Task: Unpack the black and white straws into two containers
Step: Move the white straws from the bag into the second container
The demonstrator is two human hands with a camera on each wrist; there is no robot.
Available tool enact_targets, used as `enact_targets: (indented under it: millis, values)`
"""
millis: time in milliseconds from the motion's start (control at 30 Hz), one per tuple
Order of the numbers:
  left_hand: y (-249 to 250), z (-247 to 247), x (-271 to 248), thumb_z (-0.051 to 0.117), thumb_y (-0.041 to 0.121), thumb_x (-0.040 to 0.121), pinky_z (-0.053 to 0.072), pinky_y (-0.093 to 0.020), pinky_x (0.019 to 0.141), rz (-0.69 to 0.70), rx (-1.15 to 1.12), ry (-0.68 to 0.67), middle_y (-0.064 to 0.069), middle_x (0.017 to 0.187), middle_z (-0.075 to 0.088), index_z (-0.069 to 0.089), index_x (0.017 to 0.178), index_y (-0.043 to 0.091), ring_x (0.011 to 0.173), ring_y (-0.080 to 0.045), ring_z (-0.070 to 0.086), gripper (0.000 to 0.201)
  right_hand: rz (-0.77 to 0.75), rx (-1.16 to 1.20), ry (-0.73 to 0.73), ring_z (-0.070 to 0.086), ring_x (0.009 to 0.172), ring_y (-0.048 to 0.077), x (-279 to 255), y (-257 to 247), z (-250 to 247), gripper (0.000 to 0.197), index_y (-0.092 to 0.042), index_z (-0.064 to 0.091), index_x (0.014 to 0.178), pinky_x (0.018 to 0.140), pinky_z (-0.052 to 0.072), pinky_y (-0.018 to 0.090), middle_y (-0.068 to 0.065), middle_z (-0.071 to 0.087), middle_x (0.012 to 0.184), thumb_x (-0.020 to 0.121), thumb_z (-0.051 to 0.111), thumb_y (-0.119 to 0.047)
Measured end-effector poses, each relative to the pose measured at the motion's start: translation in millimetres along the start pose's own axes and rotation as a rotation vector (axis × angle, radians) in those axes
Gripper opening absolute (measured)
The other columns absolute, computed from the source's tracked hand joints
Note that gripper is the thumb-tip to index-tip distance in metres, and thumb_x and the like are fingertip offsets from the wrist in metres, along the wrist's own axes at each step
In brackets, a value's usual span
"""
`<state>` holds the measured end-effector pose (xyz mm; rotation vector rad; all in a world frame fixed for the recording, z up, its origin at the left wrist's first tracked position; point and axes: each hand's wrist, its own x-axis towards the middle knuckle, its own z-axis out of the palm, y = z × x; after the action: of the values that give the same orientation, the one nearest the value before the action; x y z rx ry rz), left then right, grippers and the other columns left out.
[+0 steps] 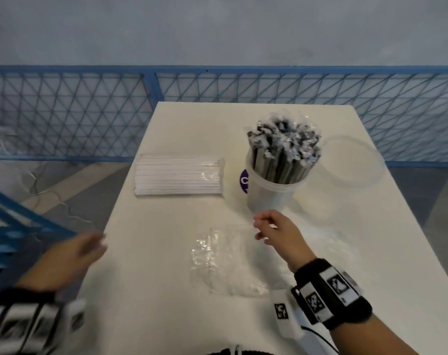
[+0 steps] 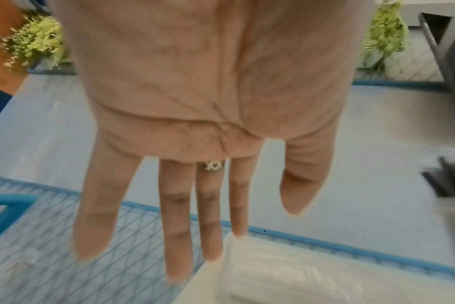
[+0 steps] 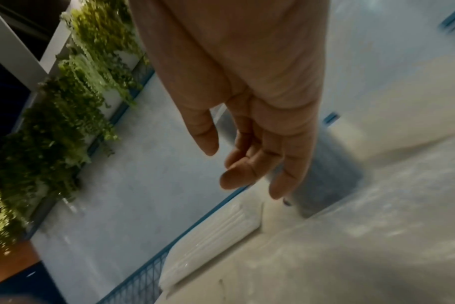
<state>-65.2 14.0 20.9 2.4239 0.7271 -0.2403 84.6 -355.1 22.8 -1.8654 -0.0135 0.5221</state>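
Observation:
A sealed pack of white straws (image 1: pixel 178 177) lies at the table's far left; it also shows in the left wrist view (image 2: pixel 299 273) and the right wrist view (image 3: pixel 213 242). Black wrapped straws (image 1: pixel 284 149) stand in a clear cup (image 1: pixel 266 198) with a purple label. A second clear container (image 1: pixel 356 162) sits to its right, with nothing visible in it. An empty clear plastic bag (image 1: pixel 225 260) lies in front of me. My left hand (image 1: pixel 89 248) hovers at the table's left edge, fingers straight (image 2: pixel 177 236), holding nothing. My right hand (image 1: pixel 262 226) hangs relaxed above the bag, just before the cup, holding nothing (image 3: pixel 249 174).
The white table (image 1: pixel 153 278) is narrow, with floor beyond its left and right edges. A blue mesh fence (image 1: pixel 64 111) runs behind it, and a blue rack (image 1: pixel 10 226) stands at the left near my left hand. Green plants (image 3: pixel 65 123) line the far wall.

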Motion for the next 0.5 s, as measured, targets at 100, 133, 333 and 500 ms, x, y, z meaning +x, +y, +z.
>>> enact_targets:
  millis: [100, 133, 333, 500]
  values:
    - [59, -8, 60, 0.056, 0.011, 0.09, 0.037, -0.039, 0.095, -0.024, -0.193, 0.148, -0.015, 0.13, 0.051, 0.046, 0.127, 0.0, 0.117, -0.03, 0.049, 0.04, -0.025, -0.08, -0.021, 0.061, 0.095, 0.024, 36, -14, 44, 0.025, -0.011, 0.054, 0.113, 0.073, 0.045, 0.021, 0.005, 0.058, 0.11, 0.089, 0.057, -0.017]
    - [68, -8, 80, 0.055, 0.011, 0.09, 0.034, -0.04, 0.101, -0.048, -0.25, 0.189, -0.018, 0.138, 0.044, 0.04, 0.133, -0.001, 0.125, -0.033, 0.044, 0.047, -0.027, -0.12, -0.026, 0.057, 0.106, 0.026, 50, -17, 57, 0.032, -0.01, 0.05, 0.12, 0.083, 0.045, 0.028, 0.009, 0.055, 0.12, 0.089, 0.057, -0.019]
    - [83, 30, 144, 0.055, 0.034, 0.09, 0.031, -0.041, 0.107, -0.29, -0.357, 0.009, -0.022, 0.149, 0.027, 0.015, 0.144, -0.001, 0.134, -0.036, 0.033, 0.076, 0.022, -0.251, 0.053, 0.028, 0.138, 0.029, 117, -38, 108, 0.063, -0.013, 0.02, 0.146, 0.11, 0.025, 0.035, 0.015, 0.024, 0.151, 0.092, 0.052, -0.019]
    - [82, 42, 172, 0.058, 0.046, 0.085, 0.033, -0.043, 0.107, -0.31, -0.369, 0.022, -0.024, 0.143, 0.037, 0.019, 0.141, -0.002, 0.129, -0.039, 0.039, 0.084, 0.073, -0.344, 0.052, 0.04, 0.129, 0.031, 141, -37, 128, 0.071, -0.014, 0.007, 0.149, 0.101, 0.034, 0.031, 0.016, 0.037, 0.144, 0.092, 0.05, -0.017]
